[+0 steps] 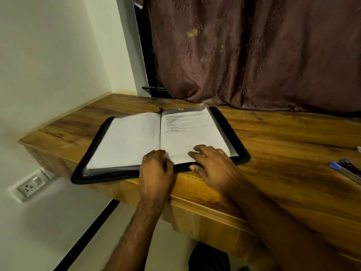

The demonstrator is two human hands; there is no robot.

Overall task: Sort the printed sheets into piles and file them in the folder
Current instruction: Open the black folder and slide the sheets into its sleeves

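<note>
Folder [242, 153]: it lies open flat on the counter [283, 157] under both our hands, black zip border all round, spine running away from us between the two hands
Left hand [156, 169]: fingers curled at the near edge by the spine; we judge it pinches the bottom of a clear sleeve there, but blur hides exactly what it grips
Right hand [213, 163]: fingers spread and lying flat on the printed sheet [187, 130], thumb on the folder's near border; we read this as pressing the page down so it stays square while the left hand works the sleeve edge
Printed sheet: it sits in the half under our right hand, text lines toward the far end; the half beyond our left hand shows a blank white page [127, 139]
Step in hand: we judge this to be filing, with no loose piles in view
Edges: the folder's near corner, out past the left hand, overhangs the counter's front edge, so a hard push there could tip it
Open room: bare wood stretches beyond the right hand as far as a blue-tipped tool [343, 169]; a curtain [254, 51] hangs just behind the folder, leaving little room to slide it away from us
</note>
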